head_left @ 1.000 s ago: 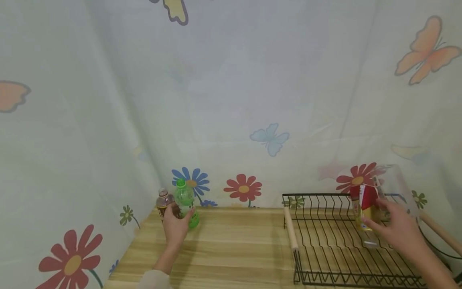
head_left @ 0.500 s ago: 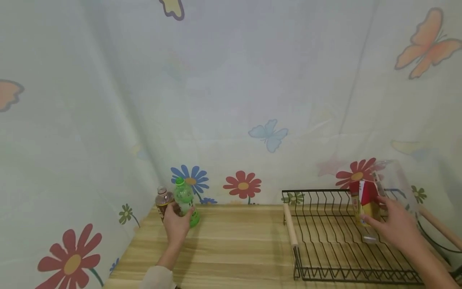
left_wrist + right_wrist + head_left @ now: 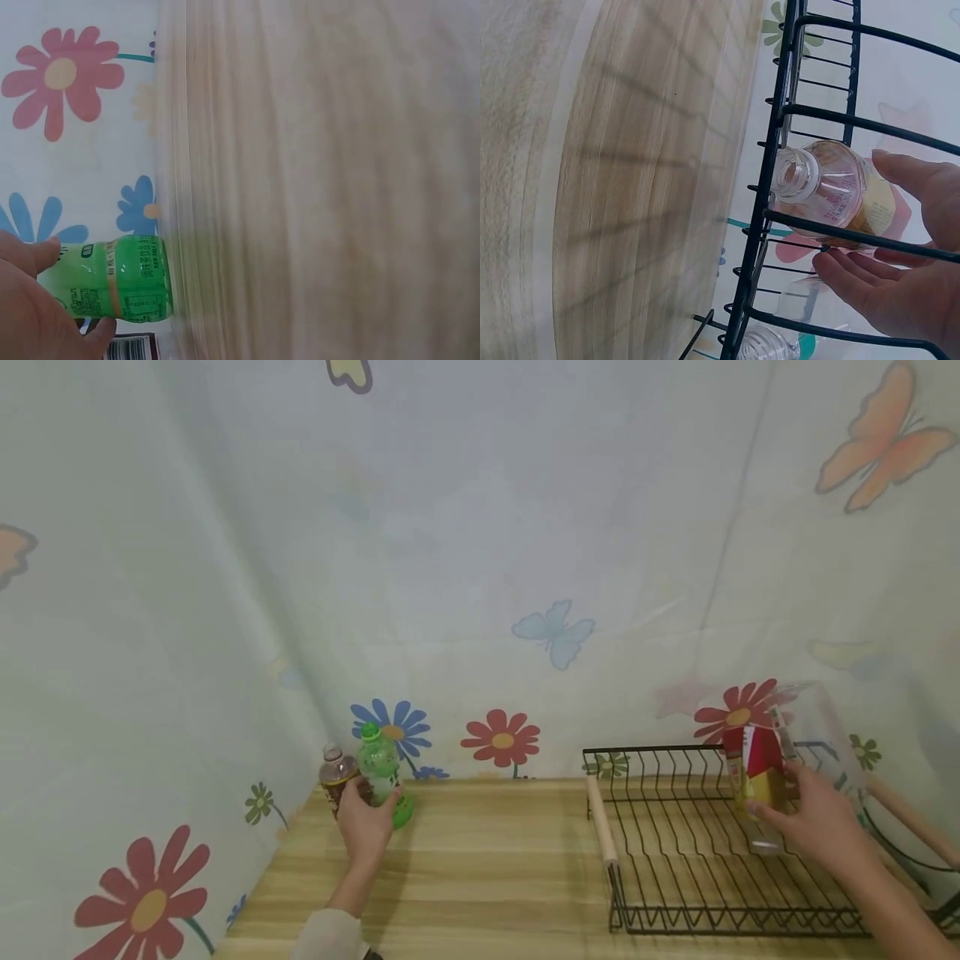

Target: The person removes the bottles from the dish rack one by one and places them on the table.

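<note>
On the left side of the wooden table [image 3: 487, 860], my left hand [image 3: 363, 831] grips a green plastic bottle [image 3: 381, 766] with a green cap, standing upright. Close beside it is a capless bottle [image 3: 335, 768] with a dark brown label, partly hidden by my fingers. My right hand [image 3: 813, 814] holds a clear plastic bottle [image 3: 761, 768] with a red and yellow label, upside down in the black wire dish rack [image 3: 652, 748]. In the right wrist view this bottle's open mouth [image 3: 793, 176] points down, right at the rack wires.
Another clear bottle [image 3: 821, 714] stands inverted in the rack, just right of the held one; its neck [image 3: 765, 343] shows in the right wrist view. Wooden handles [image 3: 602, 822] are on the rack's ends. A flower-patterned curtain [image 3: 450, 568] hangs behind the table.
The head view has tilted slightly, so the rack and the table's back edge appear a little higher. Both hands keep their holds on the same bottles.
</note>
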`<state>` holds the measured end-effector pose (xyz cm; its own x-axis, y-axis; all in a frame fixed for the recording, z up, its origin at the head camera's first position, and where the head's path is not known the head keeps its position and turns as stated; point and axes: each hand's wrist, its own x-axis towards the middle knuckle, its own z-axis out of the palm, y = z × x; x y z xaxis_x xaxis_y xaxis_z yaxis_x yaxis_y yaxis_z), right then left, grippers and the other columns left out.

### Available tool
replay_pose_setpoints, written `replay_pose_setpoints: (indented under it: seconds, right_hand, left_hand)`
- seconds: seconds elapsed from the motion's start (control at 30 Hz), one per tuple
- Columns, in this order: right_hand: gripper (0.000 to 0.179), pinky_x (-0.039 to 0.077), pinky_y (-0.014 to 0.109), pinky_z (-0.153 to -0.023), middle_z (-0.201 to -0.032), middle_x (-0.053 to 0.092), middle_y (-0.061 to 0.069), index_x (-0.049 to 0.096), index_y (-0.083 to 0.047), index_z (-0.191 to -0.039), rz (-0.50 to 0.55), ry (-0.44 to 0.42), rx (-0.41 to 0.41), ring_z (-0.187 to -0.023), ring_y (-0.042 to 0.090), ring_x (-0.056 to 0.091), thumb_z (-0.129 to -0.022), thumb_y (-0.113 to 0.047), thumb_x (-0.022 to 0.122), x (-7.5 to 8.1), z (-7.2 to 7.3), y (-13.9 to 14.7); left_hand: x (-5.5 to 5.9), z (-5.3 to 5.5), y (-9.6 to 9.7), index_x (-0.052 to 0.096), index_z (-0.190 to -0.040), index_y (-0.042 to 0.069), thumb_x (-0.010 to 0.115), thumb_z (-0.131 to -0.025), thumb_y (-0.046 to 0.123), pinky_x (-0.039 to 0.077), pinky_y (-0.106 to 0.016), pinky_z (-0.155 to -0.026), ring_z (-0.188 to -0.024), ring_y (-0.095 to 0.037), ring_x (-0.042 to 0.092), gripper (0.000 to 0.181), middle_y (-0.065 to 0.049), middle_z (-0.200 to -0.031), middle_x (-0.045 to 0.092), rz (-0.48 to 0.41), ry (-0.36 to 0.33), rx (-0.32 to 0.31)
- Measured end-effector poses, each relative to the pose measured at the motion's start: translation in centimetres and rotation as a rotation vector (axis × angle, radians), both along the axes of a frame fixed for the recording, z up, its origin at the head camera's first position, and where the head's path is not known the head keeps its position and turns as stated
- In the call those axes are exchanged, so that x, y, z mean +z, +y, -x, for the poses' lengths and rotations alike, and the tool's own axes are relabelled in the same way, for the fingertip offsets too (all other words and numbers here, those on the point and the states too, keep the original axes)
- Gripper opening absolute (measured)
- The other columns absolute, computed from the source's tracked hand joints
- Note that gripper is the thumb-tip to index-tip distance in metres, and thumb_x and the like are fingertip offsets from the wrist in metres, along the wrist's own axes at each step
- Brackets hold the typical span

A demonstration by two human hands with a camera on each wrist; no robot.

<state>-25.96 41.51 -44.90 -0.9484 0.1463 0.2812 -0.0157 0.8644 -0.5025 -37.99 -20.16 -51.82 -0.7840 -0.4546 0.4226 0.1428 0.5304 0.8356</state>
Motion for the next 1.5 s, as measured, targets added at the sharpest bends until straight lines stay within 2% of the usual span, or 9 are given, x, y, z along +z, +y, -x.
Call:
replay_pose_setpoints:
  seconds: [0.2, 0.43, 0.57, 0.73, 0.83, 0.97, 1.13, 1.4, 1.5]
  right_hand:
    - [0.096, 0.050, 0.076, -0.089, -0.139, 0.041, 0.051, 0.033, 0.023, -0.146, 0.006, -0.041, 0.028, -0.116, 0.066, 0.055, -0.095, -0.042, 0.080, 0.1, 0.4, -0.2]
    - [0.096, 0.053, 0.073, -0.087, -0.137, 0.045, 0.052, 0.035, 0.025, -0.142, -0.001, -0.126, 0.045, -0.116, 0.066, 0.056, -0.093, -0.043, 0.081, -0.6, 0.5, -0.8]
    - [0.105, 0.055, 0.071, -0.086, -0.133, 0.047, 0.052, 0.032, 0.028, -0.142, 0.005, -0.171, 0.027, -0.115, 0.066, 0.057, -0.093, -0.053, 0.079, -0.5, 0.6, -0.9]
    - [0.114, 0.057, 0.069, -0.080, -0.126, 0.051, 0.052, 0.032, 0.030, -0.139, 0.005, -0.177, 0.004, -0.107, 0.065, 0.060, -0.091, -0.063, 0.076, -0.5, 1.0, -1.0]
    - [0.115, 0.057, 0.069, -0.078, -0.124, 0.051, 0.052, 0.031, 0.029, -0.138, 0.025, -0.183, -0.020, -0.105, 0.064, 0.060, -0.090, -0.065, 0.076, -0.8, 1.2, -1.1]
    - [0.116, 0.056, 0.070, -0.080, -0.126, 0.046, 0.054, 0.025, 0.029, -0.140, 0.062, -0.200, -0.045, -0.108, 0.066, 0.057, -0.092, -0.063, 0.075, -1.2, 1.5, -1.3]
    - [0.121, 0.054, 0.073, -0.085, -0.132, 0.039, 0.056, 0.018, 0.030, -0.146, 0.063, -0.213, -0.065, -0.114, 0.069, 0.053, -0.093, -0.065, 0.072, -1.5, 1.7, -1.1]
    - [0.122, 0.056, 0.070, -0.082, -0.128, 0.045, 0.055, 0.023, 0.030, -0.141, 0.055, -0.209, -0.076, -0.109, 0.067, 0.058, -0.090, -0.069, 0.073, -1.2, 1.9, -0.5]
    - [0.117, 0.059, 0.066, -0.078, -0.124, 0.050, 0.053, 0.027, 0.029, -0.139, 0.073, -0.188, -0.067, -0.103, 0.063, 0.062, -0.091, -0.068, 0.072, -0.4, 1.9, -0.4]
  left_hand:
    - [-0.4, -0.3, -0.6, 0.056, -0.136, -0.004, 0.089, -0.088, 0.021, 0.049, -0.057, -0.101, -0.118, -0.042, 0.058, 0.064, -0.024, -0.129, 0.061, 0.016, 0.001, -0.002]
    - [-1.3, -1.6, -1.5, 0.053, -0.139, -0.007, 0.089, -0.089, 0.025, 0.050, -0.059, -0.098, -0.119, -0.045, 0.058, 0.070, -0.027, -0.132, 0.059, 0.067, -0.035, -0.004]
    - [-1.5, -2.1, -1.7, 0.050, -0.142, -0.008, 0.088, -0.089, 0.026, 0.050, -0.060, -0.099, -0.120, -0.046, 0.057, 0.074, -0.028, -0.134, 0.057, 0.086, -0.052, -0.023]
    - [-1.3, -2.4, -2.0, 0.045, -0.148, -0.009, 0.088, -0.090, 0.029, 0.047, -0.062, -0.105, -0.127, -0.047, 0.054, 0.082, -0.029, -0.139, 0.054, 0.108, -0.097, -0.037]
    - [-0.9, -2.4, -2.2, 0.042, -0.152, -0.009, 0.087, -0.090, 0.031, 0.043, -0.065, -0.110, -0.132, -0.049, 0.050, 0.087, -0.031, -0.142, 0.051, 0.132, -0.112, -0.054]
    - [0.2, -2.5, -2.4, 0.039, -0.156, -0.009, 0.087, -0.090, 0.032, 0.038, -0.067, -0.115, -0.137, -0.052, 0.046, 0.091, -0.033, -0.145, 0.050, 0.173, -0.091, -0.075]
    - [1.5, -2.6, -2.2, 0.043, -0.153, -0.008, 0.089, -0.088, 0.029, 0.042, -0.066, -0.112, -0.134, -0.050, 0.050, 0.088, -0.032, -0.143, 0.052, 0.205, -0.037, -0.094]
    - [3.7, -2.9, -1.7, 0.040, -0.154, -0.010, 0.087, -0.090, 0.029, 0.039, -0.066, -0.115, -0.139, -0.051, 0.045, 0.088, -0.033, -0.147, 0.048, 0.224, -0.041, -0.118]
    - [4.9, -3.1, -1.5, 0.044, -0.150, -0.010, 0.087, -0.090, 0.026, 0.042, -0.067, -0.112, -0.134, -0.051, 0.049, 0.082, -0.032, -0.143, 0.051, 0.228, 0.001, -0.114]
